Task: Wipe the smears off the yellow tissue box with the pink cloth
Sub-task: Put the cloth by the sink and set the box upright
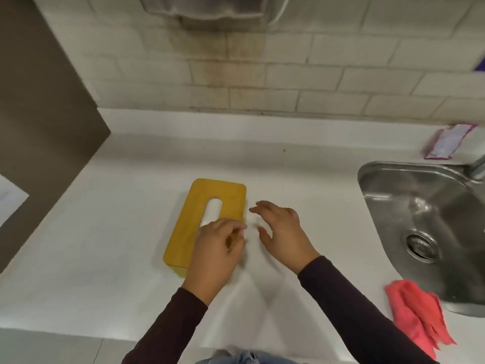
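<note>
The yellow tissue box (207, 206) lies flat on the white counter, its oval slot facing up with white tissue showing. My left hand (216, 254) rests over the box's near right corner with fingers curled; whether it grips the box is unclear. Just right of the box, my right hand (280, 232) hovers with fingers spread and holds nothing. The pink cloth (417, 311) lies crumpled on the counter at the near right, beside the sink, apart from both hands.
A steel sink (393, 190) with a drain takes up the right side. A purple-edged label (446, 144) lies by the back wall. A tiled wall runs behind the counter (105, 232); a brown panel (39, 114) stands at the left.
</note>
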The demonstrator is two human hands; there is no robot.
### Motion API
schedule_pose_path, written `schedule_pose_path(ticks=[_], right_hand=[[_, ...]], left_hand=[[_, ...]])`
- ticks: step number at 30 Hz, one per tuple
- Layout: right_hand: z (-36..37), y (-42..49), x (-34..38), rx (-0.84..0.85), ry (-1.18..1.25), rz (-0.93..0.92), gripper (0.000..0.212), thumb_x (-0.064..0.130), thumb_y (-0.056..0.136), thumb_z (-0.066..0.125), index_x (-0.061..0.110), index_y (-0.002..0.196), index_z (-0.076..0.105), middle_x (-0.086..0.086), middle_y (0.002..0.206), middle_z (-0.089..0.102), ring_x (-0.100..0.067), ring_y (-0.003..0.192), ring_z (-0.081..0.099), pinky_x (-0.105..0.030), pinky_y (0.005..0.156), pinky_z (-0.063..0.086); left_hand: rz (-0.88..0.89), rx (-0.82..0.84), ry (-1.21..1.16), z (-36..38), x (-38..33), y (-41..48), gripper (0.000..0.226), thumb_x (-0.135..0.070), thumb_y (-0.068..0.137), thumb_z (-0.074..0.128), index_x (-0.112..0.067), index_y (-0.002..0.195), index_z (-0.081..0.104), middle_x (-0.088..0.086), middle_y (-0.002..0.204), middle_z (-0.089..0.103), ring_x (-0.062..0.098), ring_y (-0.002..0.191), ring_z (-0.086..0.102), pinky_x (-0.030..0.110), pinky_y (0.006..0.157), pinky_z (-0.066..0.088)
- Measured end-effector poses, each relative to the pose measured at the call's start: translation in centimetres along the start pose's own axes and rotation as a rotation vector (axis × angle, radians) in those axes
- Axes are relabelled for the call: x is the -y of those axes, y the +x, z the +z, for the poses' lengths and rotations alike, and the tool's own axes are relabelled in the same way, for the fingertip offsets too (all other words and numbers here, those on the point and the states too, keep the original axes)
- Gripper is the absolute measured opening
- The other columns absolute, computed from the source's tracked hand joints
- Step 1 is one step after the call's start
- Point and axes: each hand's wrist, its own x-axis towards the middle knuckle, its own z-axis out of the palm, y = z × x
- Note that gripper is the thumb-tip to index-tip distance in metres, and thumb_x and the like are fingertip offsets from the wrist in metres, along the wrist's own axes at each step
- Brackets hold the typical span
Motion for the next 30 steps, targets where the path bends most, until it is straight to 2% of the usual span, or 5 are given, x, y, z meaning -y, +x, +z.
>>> schedule_pose_path(ticks=[7, 13, 22, 26, 30], right_hand=[[2.0, 4.1, 0.9, 0.147, -0.129, -0.258, 0.067, -0.018, 0.075, 0.042, 0.018, 0.131, 0.050, -0.003, 0.150, 0.033, -0.025, 0.141, 0.021, -0.050, 0.114, 0.006], [3.2, 6.2, 0.3, 0.264, -0.235, -0.379, 0.068, -0.012, 0.084, 0.041, 0.025, 0.141, 0.035, 0.003, 0.156, 0.019, -0.020, 0.145, 0.004, -0.044, 0.109, -0.018], [2.4, 5.4, -0.3, 0.189, -0.379, -0.375, 0.061, 0.015, 0.081, 0.066, 0.031, 0.135, 0.043, 0.003, 0.141, 0.043, -0.030, 0.135, 0.028, -0.058, 0.110, -0.001], [2.5, 4.2, -0.5, 0.181, -0.414, -0.320, 0.064, 0.036, 0.082, 0.064, 0.029, 0.140, 0.036, 0.004, 0.138, 0.043, -0.029, 0.137, 0.023, -0.055, 0.112, -0.004], [4.1, 3.3, -0.1, 0.107, -0.286, -0.221, 0.056, 0.020, 0.092, 0.054, 0.018, 0.143, 0.031, -0.008, 0.151, 0.030, -0.035, 0.143, 0.010, -0.051, 0.112, -0.003]], left_hand=[[-0.200, -0.124, 0.193, -0.5, 2.4, -3.7, 0.041, -0.049, 0.076, 0.047, -0.032, 0.110, 0.061, -0.010, 0.120, 0.056, 0.014, 0.118, 0.046, 0.024, 0.101, 0.014], [-0.252, -0.088, 0.421, 1.2, 3.1, -5.2, 0.077, -0.071, 0.064, 0.051, -0.025, 0.126, 0.051, 0.003, 0.136, 0.046, 0.028, 0.136, 0.034, 0.052, 0.113, 0.004], [-0.121, 0.000, 0.325, -2.4, 6.4, -4.4, 0.068, -0.057, 0.071, 0.058, -0.030, 0.133, 0.050, 0.009, 0.149, 0.034, 0.032, 0.142, 0.020, 0.057, 0.115, 0.006], [-0.096, 0.084, 0.336, -5.5, 9.7, -2.9, 0.061, -0.059, 0.080, 0.046, -0.041, 0.137, 0.032, 0.000, 0.152, 0.031, 0.030, 0.142, 0.024, 0.051, 0.115, 0.007], [-0.040, 0.059, 0.362, -6.2, 12.3, 0.8, 0.054, -0.030, 0.088, 0.061, -0.037, 0.136, 0.037, -0.002, 0.150, 0.037, 0.027, 0.141, 0.028, 0.043, 0.115, 0.004]])
